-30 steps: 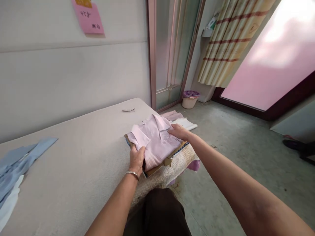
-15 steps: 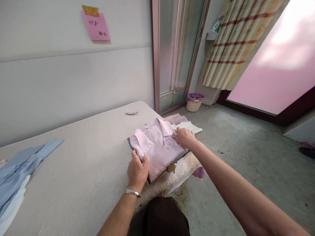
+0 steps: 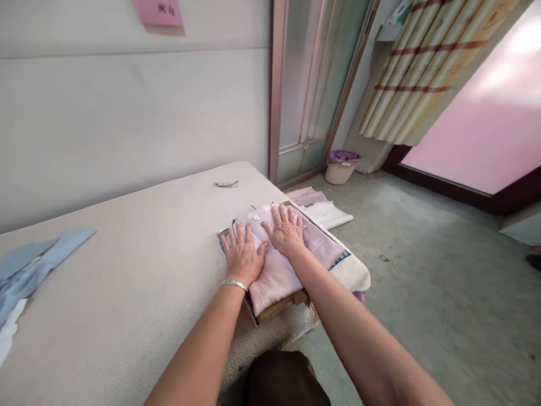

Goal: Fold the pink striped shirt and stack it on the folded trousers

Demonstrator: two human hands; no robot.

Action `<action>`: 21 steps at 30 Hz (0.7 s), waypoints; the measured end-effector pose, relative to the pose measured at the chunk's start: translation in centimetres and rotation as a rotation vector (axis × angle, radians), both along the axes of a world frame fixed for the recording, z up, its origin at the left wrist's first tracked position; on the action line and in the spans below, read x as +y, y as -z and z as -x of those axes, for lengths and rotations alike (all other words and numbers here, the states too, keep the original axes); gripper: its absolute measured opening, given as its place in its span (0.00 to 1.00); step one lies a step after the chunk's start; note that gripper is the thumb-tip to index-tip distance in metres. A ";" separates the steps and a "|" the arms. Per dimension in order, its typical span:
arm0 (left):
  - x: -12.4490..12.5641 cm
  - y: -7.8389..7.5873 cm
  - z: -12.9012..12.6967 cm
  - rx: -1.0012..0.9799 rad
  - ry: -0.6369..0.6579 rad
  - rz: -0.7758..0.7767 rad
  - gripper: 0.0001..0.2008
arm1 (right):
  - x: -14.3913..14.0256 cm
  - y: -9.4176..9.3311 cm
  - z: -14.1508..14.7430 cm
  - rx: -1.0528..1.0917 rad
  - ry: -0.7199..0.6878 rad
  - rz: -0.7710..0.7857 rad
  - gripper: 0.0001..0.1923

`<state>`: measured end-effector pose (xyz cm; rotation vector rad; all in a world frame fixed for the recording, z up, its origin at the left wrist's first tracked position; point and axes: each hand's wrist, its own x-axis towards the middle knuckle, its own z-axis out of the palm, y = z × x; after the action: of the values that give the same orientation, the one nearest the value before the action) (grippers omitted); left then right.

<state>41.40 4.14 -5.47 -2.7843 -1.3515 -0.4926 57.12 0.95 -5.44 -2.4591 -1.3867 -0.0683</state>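
1. In the middle of the frame, a folded pale pink shirt point(image 3: 283, 270) lies on a flat cardboard sheet point(image 3: 279, 307), near the right corner of a wide bed or padded table point(image 3: 127, 293) covered in cream textured fabric.

2. The left hand point(image 3: 243, 256) rests palm down on the left part of the shirt with its fingers spread. It presses flat and grips nothing. A silver bracelet point(image 3: 233, 283) circles that wrist.

3. The right hand point(image 3: 287, 231) lies just beside it, touching it at the thumb, also flat and open on the shirt with fingers fanned toward the far edge.

4. As a judgement: the shirt looks fully folded into a neat rectangle, and both palms appear to be smoothing it. The folded piece is not yet lifted off the cardboard.

5. At the far left edge of the frame, a light blue garment point(image 3: 29, 270) lies unfolded and spread on the same surface, well apart from the hands.

6. Beyond the pink shirt, on the grey floor in the centre right, lie a folded pink cloth point(image 3: 305, 195) and a white one point(image 3: 327, 214).

7. In the upper half: a white wall with a pink note point(image 3: 159, 11) at the top, a frosted glass door point(image 3: 313, 84), a small bin point(image 3: 341, 167), and a striped curtain point(image 3: 426, 62) at the upper right.
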 end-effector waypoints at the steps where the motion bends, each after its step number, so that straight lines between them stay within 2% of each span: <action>1: 0.1 0.0 0.1 -0.001 -0.002 0.007 0.39 | 0.1 0.1 -0.1 0.008 -0.001 0.007 0.39; 4: 0.4 -1.1 0.3 0.033 -0.002 0.077 0.39 | 0.3 -1.1 -0.5 0.091 -0.006 0.100 0.39; 7: -0.2 -3.4 0.9 0.041 -0.024 0.121 0.38 | -0.3 -4.0 -0.8 0.185 -0.041 0.185 0.39; 10: -2.1 -5.5 1.3 -0.038 -0.014 0.023 0.38 | -2.1 -6.7 -0.8 0.143 -0.071 0.126 0.39; 12: -3.4 -6.1 1.0 -0.076 0.047 -0.016 0.39 | -3.1 -7.5 -0.8 0.098 -0.073 0.085 0.38; 15: -4.0 -5.3 -0.2 -0.077 0.071 0.056 0.40 | -3.5 -6.4 -1.2 0.065 -0.085 0.076 0.39; 18: -3.5 -3.2 -1.5 -0.046 0.028 0.143 0.42 | -2.9 -3.7 -1.9 0.056 -0.105 0.119 0.38; 21: -2.7 -1.3 -2.2 -0.024 0.023 0.132 0.44 | -2.3 -1.3 -2.6 0.056 -0.107 0.143 0.37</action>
<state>43.57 1.40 -4.17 -2.9106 -1.4074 -0.4544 59.69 -1.35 -4.13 -2.4742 -1.5447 0.1267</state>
